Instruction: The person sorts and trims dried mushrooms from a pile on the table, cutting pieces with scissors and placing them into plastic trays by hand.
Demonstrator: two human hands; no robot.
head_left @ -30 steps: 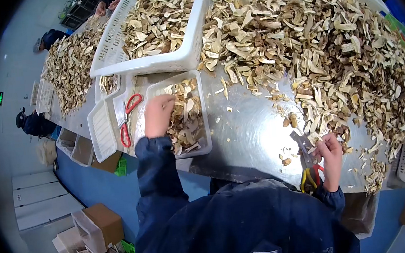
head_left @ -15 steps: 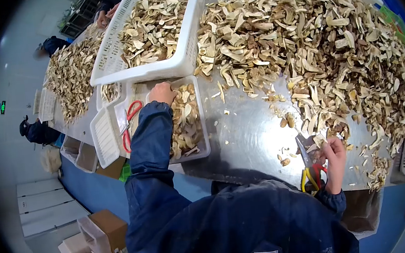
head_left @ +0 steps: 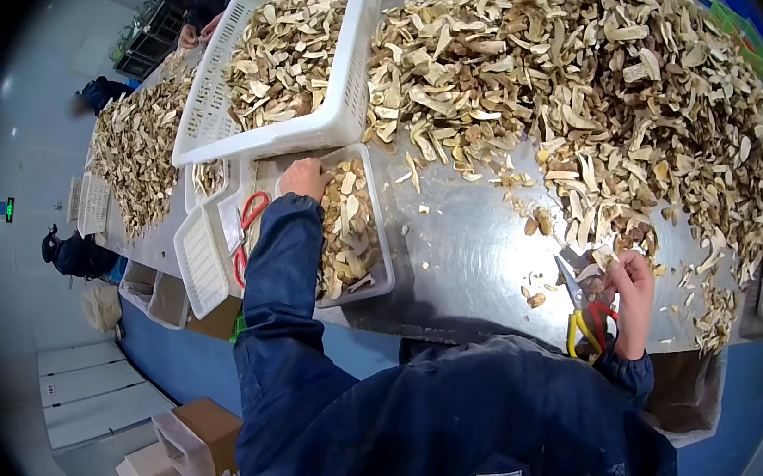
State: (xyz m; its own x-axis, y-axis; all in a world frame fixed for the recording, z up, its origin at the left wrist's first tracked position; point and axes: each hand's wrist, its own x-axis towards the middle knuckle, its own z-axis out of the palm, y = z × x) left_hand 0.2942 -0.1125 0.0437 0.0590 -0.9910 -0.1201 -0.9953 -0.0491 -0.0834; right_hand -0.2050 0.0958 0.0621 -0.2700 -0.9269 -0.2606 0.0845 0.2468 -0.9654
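Note:
My left hand (head_left: 305,180) is at the upper end of a white tray (head_left: 385,238) that holds dried mushroom slices (head_left: 344,233). Its fingers curl downward, and whatever is under them is hidden. At the right, my right hand (head_left: 631,293) pinches a pale mushroom slice (head_left: 605,257) between thumb and fingers, just above the metal table. Scissors with red and yellow handles (head_left: 582,326) lie beside that hand, blades pointing away from me. A second pair of scissors with red handles (head_left: 253,209) rests left of the tray, close to my left sleeve.
A large heap of mushroom slices (head_left: 558,61) covers the table's far right. One white basket (head_left: 356,83) full of slices stands behind the tray. An empty white lattice tray (head_left: 203,261) lies at the left. Another person's hands (head_left: 193,35) show beside a farther heap (head_left: 139,157).
The view has shifted slightly. My left hand stays at the tray's upper end, and my right hand keeps the mushroom slice with only a small turn of the fingers.

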